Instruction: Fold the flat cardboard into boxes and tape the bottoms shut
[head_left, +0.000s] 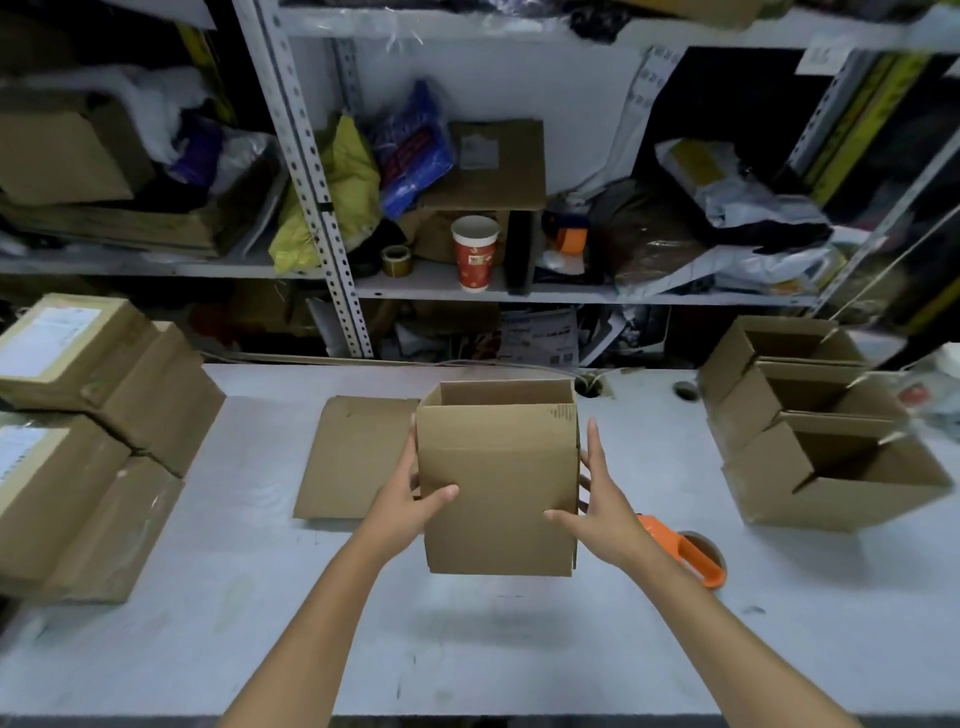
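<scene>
While the box (498, 483) hung above the table (208, 623), my left hand (410, 501) and right hand (602, 512) clasped its sides, thumbs on the near face. Flat cardboard (358, 457) lay beyond my left hand, a tape dispenser (688, 558) beside my right.

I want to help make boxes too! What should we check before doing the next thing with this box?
1. Box opened up square: ok.
2. Firm hold: ok, left hand and right hand grip its sides, lifted off the table.
3. Bottom flaps folded shut: cannot tell, the underside is hidden.
4. Bottom taped: cannot tell, same reason.
5. Tape dispenser close by: ok, on the table beside the right hand.
6. Next flat cardboard ready: ok, lying on the table left of the box.
</scene>
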